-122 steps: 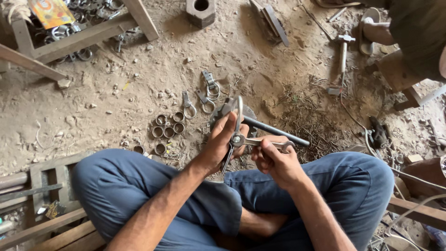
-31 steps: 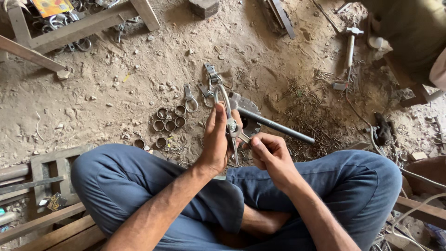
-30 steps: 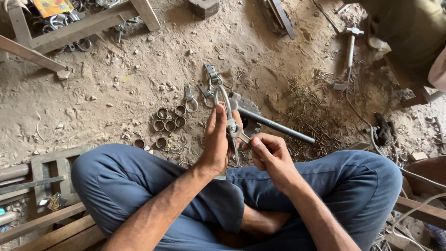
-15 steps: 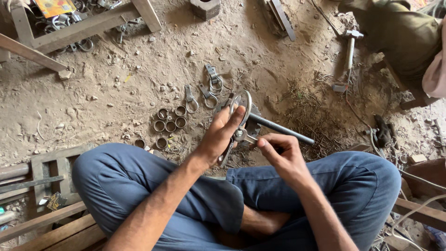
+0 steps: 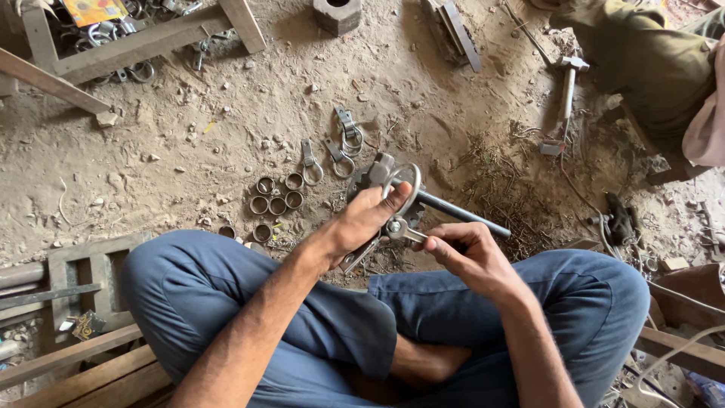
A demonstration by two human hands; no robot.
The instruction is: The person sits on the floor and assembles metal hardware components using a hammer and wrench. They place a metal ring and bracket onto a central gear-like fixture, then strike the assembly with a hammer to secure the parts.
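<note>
The person sits cross-legged on the dirt floor [image 5: 151, 151]; the left hand [image 5: 362, 223] reaches up over the knees with its fingers wrapped around a metal clamp piece [image 5: 393, 204] that has a round ring at the top; the right hand [image 5: 468, 253] is just beside it, its fingertips pinched together on the small bolt end of that piece; a long metal rod [image 5: 461, 215] sticks out to the right from behind the ring. On the ground just past the hands lie a bunch of small metal rings [image 5: 276, 200] and a few loop clamps [image 5: 340, 147]; a hammer [image 5: 568, 87] lies farther off, near another person's leg [image 5: 642, 60]; a wooden frame [image 5: 143, 38] sits at the top left. A moment ago the left hand lay flatter and more open over the piece; now its fingers curl in closer.
</note>
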